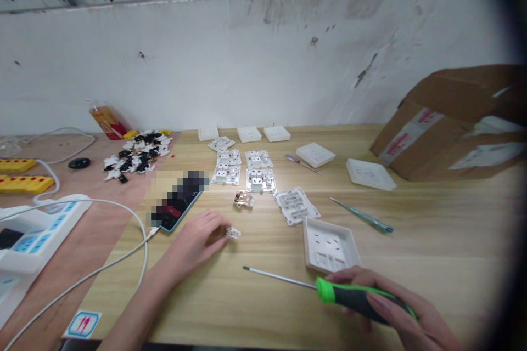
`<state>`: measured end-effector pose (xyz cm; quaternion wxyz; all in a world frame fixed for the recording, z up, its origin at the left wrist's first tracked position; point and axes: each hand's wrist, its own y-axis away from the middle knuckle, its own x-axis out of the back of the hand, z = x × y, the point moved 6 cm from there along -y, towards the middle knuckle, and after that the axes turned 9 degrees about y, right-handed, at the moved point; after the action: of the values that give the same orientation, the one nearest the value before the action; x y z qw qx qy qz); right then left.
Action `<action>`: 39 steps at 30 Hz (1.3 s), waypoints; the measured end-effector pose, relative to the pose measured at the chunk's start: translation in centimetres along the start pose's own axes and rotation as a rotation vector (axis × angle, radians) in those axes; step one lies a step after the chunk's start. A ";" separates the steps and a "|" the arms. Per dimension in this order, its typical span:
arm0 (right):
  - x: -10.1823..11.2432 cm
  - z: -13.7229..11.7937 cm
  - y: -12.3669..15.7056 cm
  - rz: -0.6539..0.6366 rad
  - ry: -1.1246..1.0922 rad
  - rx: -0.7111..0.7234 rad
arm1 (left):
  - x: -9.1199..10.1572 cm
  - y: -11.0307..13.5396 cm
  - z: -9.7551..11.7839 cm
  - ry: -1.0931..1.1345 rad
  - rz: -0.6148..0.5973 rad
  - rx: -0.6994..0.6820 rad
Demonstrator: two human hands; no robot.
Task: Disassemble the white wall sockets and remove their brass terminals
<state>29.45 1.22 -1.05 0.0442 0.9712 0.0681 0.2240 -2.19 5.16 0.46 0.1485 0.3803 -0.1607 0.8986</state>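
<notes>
Your right grip [370, 299] wraps a green-handled screwdriver [354, 297], shaft pointing left. Your left grip [193, 244], loosely curled, lies nearer the small socket piece [233, 233], just beside it.

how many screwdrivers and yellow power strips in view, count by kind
screwdrivers: 3
yellow power strips: 2
total: 5
</notes>
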 end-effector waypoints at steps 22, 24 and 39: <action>3.1 -11.4 -12.7 0.304 -0.126 0.323 | 0.7 -0.2 -2.0 -0.057 0.090 0.043; 2.8 -12.3 -12.8 0.346 -0.195 0.352 | 0.7 0.0 -2.1 -0.072 0.086 0.045; -1.9 -11.6 -11.3 0.150 -0.315 0.525 | -0.2 -0.3 -1.9 0.072 0.161 0.017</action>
<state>21.38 12.73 7.24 -0.2148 0.9745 0.0442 0.0481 -3.17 6.16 -0.87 0.0784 0.3347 -0.1777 0.9221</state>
